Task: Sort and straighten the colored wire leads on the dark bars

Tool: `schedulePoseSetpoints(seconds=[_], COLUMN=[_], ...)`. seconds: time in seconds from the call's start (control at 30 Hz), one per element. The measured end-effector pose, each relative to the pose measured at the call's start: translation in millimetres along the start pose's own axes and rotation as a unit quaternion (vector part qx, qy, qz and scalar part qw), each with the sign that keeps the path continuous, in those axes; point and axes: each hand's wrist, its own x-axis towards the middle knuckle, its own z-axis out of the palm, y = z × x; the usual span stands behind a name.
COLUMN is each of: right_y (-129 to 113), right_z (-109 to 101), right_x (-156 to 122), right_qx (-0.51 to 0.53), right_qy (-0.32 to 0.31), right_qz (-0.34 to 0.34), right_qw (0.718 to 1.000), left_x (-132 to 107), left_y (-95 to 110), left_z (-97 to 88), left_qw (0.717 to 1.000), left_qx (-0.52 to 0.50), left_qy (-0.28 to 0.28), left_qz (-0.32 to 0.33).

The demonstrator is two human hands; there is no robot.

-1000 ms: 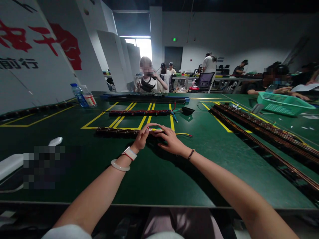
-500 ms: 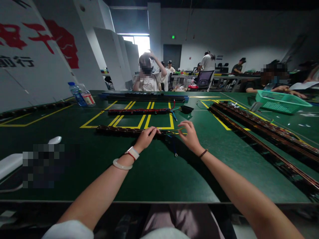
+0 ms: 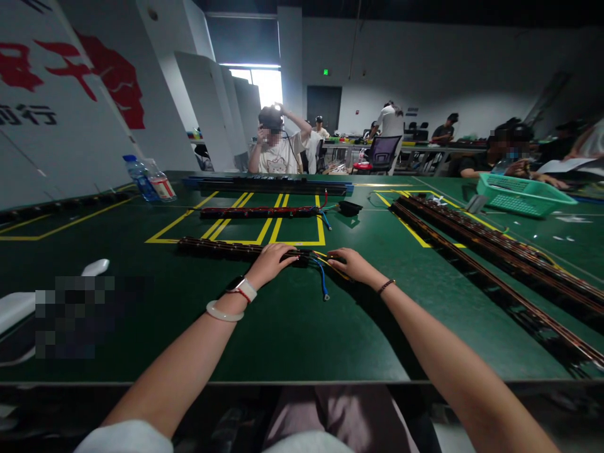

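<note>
- Wears a pale bangle (image 3: 224, 311) and a watch (image 3: 246, 289) on the left wrist, a dark bead bracelet (image 3: 387, 287) on the right.
- Between the hands, toward the near side, a blue wire (image 3: 323, 277) ending in a ring terminal (image 3: 326, 297).
- Holds the hands apart: curls the left hand (image 3: 271, 264) over the wired end of a long black strip (image 3: 221, 247); cannot tell grip from light touch.
- Sets the right hand (image 3: 356, 267) just beside that end, fingertips at a yellow wire (image 3: 321, 255); cannot tell if pinched.
- Strip lying on the green table (image 3: 377, 340), along the near line of yellow tape (image 3: 306, 243).
- Beyond, a red-wired strip (image 3: 259, 212) across the tape, near a black connector (image 3: 349, 208).
- Farther right, a green basket (image 3: 526, 192).
</note>
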Motion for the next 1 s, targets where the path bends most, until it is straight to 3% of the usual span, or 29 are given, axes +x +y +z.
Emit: schedulePoseSetpoints(seconds=[0.27, 0.47, 0.73, 1.0], right_y=[-13.7, -24.9, -33.4, -35.5], right_z=[-10.6, -8.1, -4.0, -1.9], right_x=[9.3, 9.2, -12.0, -11.9], right_qx=[0.104, 0.136, 0.126, 0.092], right_qy=[-0.136, -0.195, -0.146, -0.107], right_qz=[0.085, 0.067, 0.033, 0.021], right_qw=[0.982, 0.969, 0.981, 0.99], left_x=[-5.6, -15.9, -22.6, -26.4], left_y=[-0.3, 2.1, 7.7, 15.3], left_z=[-11.3, -21.3, -28.9, -29.0], left_qw=[1.0, 0.998, 0.995, 0.996], left_qx=[-0.018, 0.038, 0.051, 0.045], left_qy=[-0.013, -0.052, -0.079, -0.072], left_qz=[-0.001, -0.005, -0.017, -0.038])
